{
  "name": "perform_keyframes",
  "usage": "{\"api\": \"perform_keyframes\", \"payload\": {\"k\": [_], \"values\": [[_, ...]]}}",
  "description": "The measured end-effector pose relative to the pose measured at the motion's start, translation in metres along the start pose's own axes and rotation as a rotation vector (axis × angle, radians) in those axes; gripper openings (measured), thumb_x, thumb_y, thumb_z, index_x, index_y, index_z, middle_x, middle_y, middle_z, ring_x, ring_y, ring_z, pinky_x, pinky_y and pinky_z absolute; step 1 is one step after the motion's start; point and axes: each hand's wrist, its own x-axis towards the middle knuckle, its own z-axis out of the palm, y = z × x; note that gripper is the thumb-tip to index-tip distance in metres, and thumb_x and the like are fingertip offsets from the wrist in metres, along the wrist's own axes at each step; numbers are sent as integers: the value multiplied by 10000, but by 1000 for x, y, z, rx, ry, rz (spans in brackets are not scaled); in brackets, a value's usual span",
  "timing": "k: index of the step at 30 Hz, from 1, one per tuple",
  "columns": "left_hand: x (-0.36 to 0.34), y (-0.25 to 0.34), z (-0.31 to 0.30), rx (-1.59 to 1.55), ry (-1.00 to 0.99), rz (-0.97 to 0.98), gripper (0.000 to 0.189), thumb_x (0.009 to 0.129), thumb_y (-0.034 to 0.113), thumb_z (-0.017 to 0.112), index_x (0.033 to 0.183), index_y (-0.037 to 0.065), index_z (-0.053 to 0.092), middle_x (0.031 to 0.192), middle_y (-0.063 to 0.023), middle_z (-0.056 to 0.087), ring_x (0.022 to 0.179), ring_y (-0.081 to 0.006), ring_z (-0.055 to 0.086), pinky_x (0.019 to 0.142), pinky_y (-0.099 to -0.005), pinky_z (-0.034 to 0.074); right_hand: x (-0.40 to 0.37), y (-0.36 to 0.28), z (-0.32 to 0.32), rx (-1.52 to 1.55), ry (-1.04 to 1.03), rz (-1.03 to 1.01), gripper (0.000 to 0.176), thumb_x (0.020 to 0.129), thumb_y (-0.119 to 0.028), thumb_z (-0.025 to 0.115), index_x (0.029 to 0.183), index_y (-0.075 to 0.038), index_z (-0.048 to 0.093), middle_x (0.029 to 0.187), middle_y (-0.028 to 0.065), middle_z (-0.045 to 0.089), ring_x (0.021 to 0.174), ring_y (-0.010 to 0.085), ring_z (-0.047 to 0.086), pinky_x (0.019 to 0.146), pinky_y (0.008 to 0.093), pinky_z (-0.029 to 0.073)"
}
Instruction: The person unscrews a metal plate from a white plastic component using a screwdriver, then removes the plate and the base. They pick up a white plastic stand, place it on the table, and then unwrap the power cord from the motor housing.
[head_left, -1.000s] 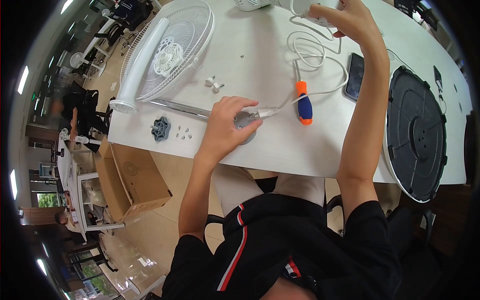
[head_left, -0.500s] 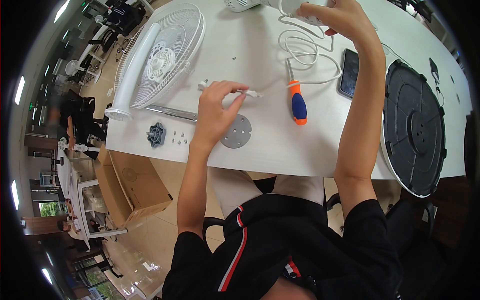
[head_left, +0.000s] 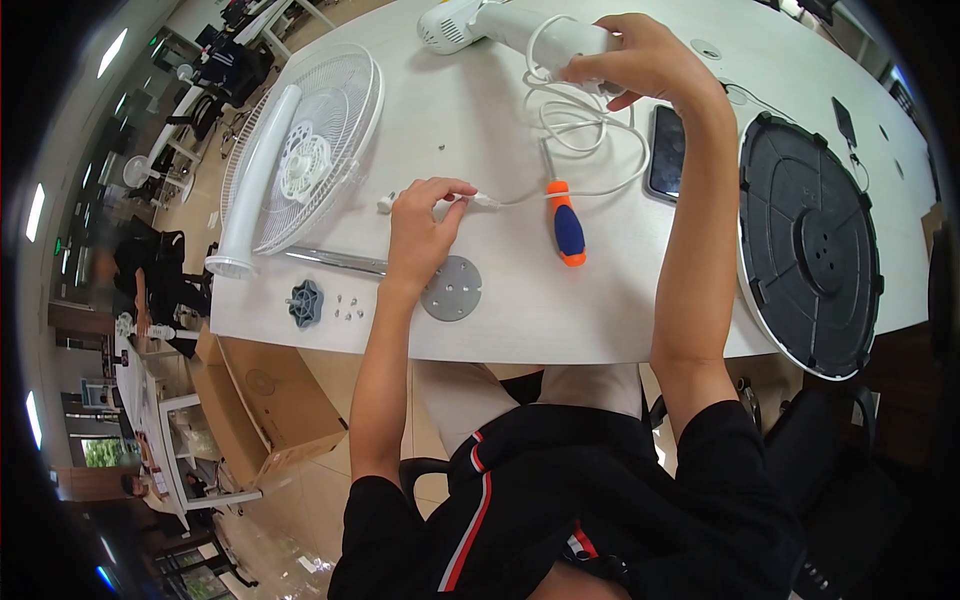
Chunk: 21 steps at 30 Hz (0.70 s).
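My right hand [head_left: 650, 60] is wrapped round the end of the white fan body [head_left: 535, 32] at the top of the table. Its white cable [head_left: 620, 190] hangs in loops and runs left. My left hand [head_left: 428, 215] pinches that cable near its plug [head_left: 386, 203]. Below the cable loops lies a screwdriver [head_left: 567, 225] with an orange and blue handle. Beside my left wrist is a metal rod [head_left: 340, 261] with a round grey plate [head_left: 455, 290]. A grey knob [head_left: 305, 303] and several small screws [head_left: 349, 308] lie to the left.
A fan grille [head_left: 345, 110] with a white tube [head_left: 258, 180] on it lies at the left. A phone [head_left: 665, 153] and a large black round base [head_left: 815, 245] are at the right. An open cardboard box [head_left: 275, 400] stands on the floor; a person [head_left: 150, 265] is beyond.
The fan body in my right hand has come lower and further into view. My left hand still holds the cable, which now runs straighter towards the loops. The whole view has shifted slightly.
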Motion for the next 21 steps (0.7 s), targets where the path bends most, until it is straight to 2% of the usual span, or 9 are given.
{"api": "perform_keyframes", "payload": {"k": [7, 8, 11, 12, 17, 21], "values": [[4, -5, 5, 13, 13, 29, 156, 858, 14, 682, 980, 56, 769, 980, -71, 762, 942, -254, 668, 872, -367, 511, -2, 7, -6, -37, -114, 83, 842, 591, -294, 863, 1298, 104, 636, 1038, 258, 728, 823, 303, 757, 656, 355, 654], [5, -5, 6, 15, 16, 40, 159, 858, 12, 679, 983, 54, 768, 983, -72, 762, 946, -258, 669, 873, -368, 511, -2, 9, -5, -17, -132, 110, 892, 572, -269, 876, 1331, 108, 599, 1094, 270, 709, 815, 310, 752, 635, 365, 658], [5, -5, 8, 16, 14, 49, 167, 858, 0, 673, 990, 47, 763, 1008, -78, 762, 964, -270, 671, 890, -374, 515, -1, 11, -1, -44, -215, 147, 905, 556, -233, 889, 1336, 104, 576, 1109, 270, 696, 801, 311, 749, 601, 366, 661], [5, -6, 8, 16, 16, 53, 167, 858, -2, 671, 991, 44, 762, 1021, -81, 761, 974, -273, 673, 897, -376, 516, -2, 10, 1, -73, -234, 177, 908, 547, -201, 893, 1337, 91, 555, 1104, 266, 687, 793, 315, 742, 561, 362, 657], [1, -9, 8, 43, -11, 33, 171, 888, 9, 673, 1028, 42, 766, 1118, -92, 764, 1069, -251, 693, 960, -361, 521, -2, 8, 8, -179, -302, 237, 901, 554, -208, 894, 1334, 78, 544, 1120, 240, 676, 797, 318, 736, 560, 354, 650], [-1, -6, 8, 22, 5, 47, 178, 882, 6, 674, 1035, 31, 760, 1131, -116, 755, 1035, -260, 702, 941, -365, 527, 1, 11, 18, -204, -343, 247, 897, 560, -227, 896, 1330, 70, 546, 1146, 216, 673, 807, 312, 738, 582, 355, 650]]}}
